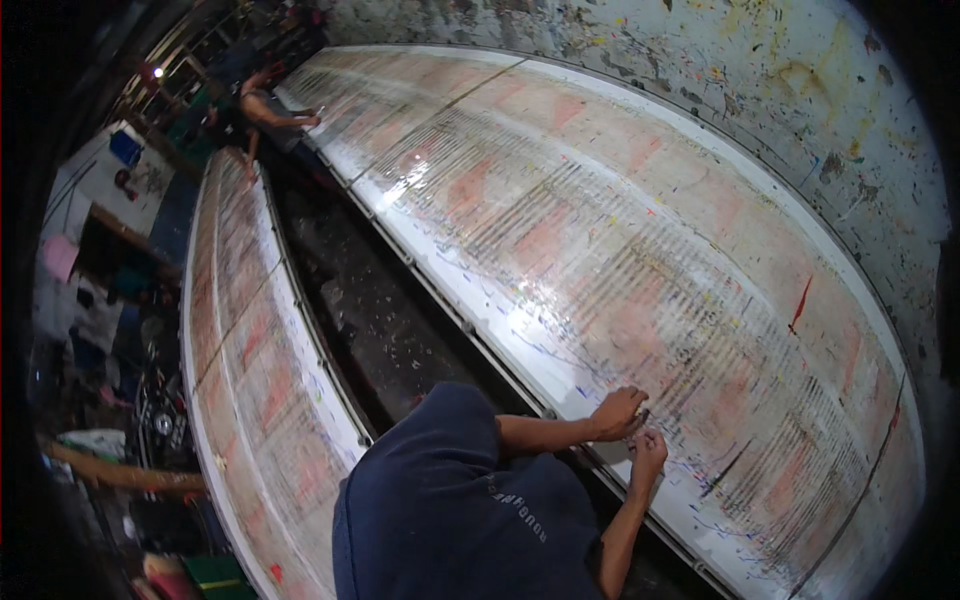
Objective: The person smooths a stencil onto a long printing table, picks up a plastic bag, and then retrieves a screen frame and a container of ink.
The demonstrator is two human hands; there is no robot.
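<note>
Both my hands are close together over the near edge of a long table (590,250) with a paint-stained, striped top. My left hand (620,413) has its fingers bent and pressed together, just above the white border. Beside it and nearer to me, my right hand (648,452) is closed in a pinch. A small dark bit (644,414) shows at the fingertips of the left hand. It is too small to name, and whatever the right fingers grip is hidden.
A second long stained table (240,350) runs along the left, with a dark aisle (385,310) between the two. Another person (268,115) stands at the far end of the aisle. A paint-spattered wall (780,110) borders the right. A motorcycle (165,425) and clutter stand at far left.
</note>
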